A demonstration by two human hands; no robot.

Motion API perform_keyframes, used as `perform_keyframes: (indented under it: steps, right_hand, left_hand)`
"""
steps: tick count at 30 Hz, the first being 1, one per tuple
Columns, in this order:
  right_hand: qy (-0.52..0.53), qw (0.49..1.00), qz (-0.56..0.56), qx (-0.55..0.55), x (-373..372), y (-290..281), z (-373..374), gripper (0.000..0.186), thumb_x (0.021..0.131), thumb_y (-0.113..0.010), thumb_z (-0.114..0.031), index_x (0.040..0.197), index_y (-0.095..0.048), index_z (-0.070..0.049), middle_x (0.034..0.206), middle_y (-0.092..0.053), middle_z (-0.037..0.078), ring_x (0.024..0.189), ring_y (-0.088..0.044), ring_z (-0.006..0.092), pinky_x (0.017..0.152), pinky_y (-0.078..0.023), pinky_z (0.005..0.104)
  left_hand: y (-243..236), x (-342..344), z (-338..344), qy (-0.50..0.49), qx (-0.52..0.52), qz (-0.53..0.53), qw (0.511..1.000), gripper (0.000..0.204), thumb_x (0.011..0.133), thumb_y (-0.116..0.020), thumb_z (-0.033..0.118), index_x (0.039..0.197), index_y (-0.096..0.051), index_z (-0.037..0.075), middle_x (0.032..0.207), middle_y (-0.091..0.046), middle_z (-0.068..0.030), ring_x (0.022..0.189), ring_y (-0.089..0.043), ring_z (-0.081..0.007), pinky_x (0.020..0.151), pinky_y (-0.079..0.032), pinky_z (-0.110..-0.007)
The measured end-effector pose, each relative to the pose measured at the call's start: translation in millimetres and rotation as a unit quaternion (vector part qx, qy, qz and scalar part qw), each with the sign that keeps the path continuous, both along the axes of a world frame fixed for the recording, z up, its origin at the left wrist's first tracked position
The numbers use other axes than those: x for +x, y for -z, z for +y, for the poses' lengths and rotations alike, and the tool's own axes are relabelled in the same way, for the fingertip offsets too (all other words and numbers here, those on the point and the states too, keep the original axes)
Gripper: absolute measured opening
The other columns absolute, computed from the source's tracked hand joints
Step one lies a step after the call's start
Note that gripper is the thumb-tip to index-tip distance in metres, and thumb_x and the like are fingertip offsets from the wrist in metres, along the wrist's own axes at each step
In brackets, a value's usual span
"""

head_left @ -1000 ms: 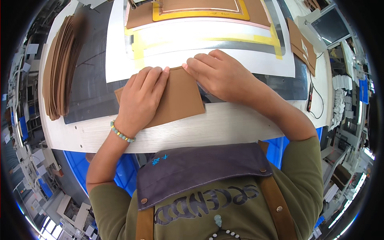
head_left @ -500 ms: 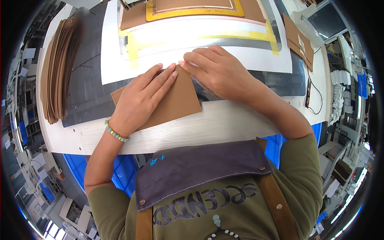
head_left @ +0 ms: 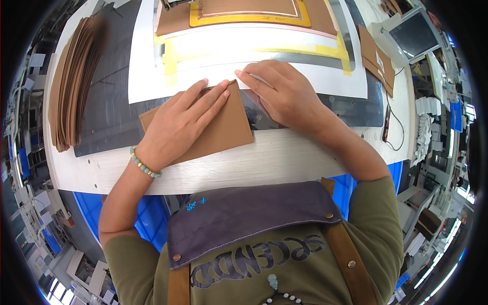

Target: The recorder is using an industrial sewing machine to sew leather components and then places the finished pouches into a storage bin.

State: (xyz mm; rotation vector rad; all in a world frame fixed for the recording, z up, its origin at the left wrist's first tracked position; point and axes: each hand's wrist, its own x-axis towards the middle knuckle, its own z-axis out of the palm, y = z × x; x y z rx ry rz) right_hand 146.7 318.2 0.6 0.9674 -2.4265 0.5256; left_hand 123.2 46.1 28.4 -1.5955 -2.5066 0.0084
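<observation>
A flat brown leather-like panel with a stitched-looking edge line lies at an angle across the near edge of the dark work plate. My left hand rests flat on it, fingers stretched toward its far edge and fingertips near the upper corner. Just right of that corner hovers my right hand, thumb and forefinger pressed together and the other fingers curled. Something thin and pale shows between its fingers, too small to name. The panel's left part is partly covered by my left hand.
A stack of brown panels stands at the left. Ahead, a yellow frame sits over brown material on a white sheet with yellow tape. More brown pieces, a screen and a red-black tool with a cord are at the right.
My right hand has drawn slightly away from the panel's upper corner, leaving the corner uncovered. My left hand stays flat on the panel. The whole view has shifted a little.
</observation>
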Motion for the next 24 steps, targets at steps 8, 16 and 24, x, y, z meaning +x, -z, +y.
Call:
perform_keyframes:
  steps: [8, 16, 24]
  right_hand:
    - [-0.023, 0.998, -0.032, 0.050, -3, -1, 2, 0.036, 0.089, -0.073, -0.011, 0.126, -0.073, -0.008, 0.122, -0.068, 0.008, 0.112, -0.065, 0.0279, 0.094, -0.051, 0.0406]
    - [-0.016, 0.996, -0.007, 0.089, 1, -2, -3, 0.039, 0.086, -0.071, -0.010, 0.124, -0.070, -0.002, 0.121, -0.067, 0.009, 0.112, -0.064, 0.0246, 0.092, -0.050, 0.0379]
    - [-0.007, 0.997, 0.028, 0.076, 1, -3, -7, 0.029, 0.089, -0.067, -0.011, 0.115, -0.071, 0.001, 0.113, -0.067, 0.007, 0.105, -0.063, 0.0195, 0.085, -0.049, 0.0331]
  left_hand:
    - [3, 0, -1, -0.002, 0.032, -0.006, 0.999, 0.058, 0.090, -0.061, 0.009, 0.148, -0.058, 0.007, 0.154, -0.057, -0.0017, 0.131, -0.060, -0.0279, 0.104, -0.057, -0.038]
    - [9, 8, -15, -0.053, 0.057, 0.037, 0.996, 0.046, 0.091, -0.062, 0.008, 0.136, -0.066, 0.001, 0.144, -0.066, -0.0098, 0.129, -0.064, -0.0295, 0.101, -0.058, -0.038]
    - [10, 16, -14, -0.050, 0.085, -0.007, 0.995, 0.049, 0.088, -0.064, 0.005, 0.136, -0.064, -0.002, 0.146, -0.062, -0.0134, 0.127, -0.064, -0.0298, 0.103, -0.057, -0.037]
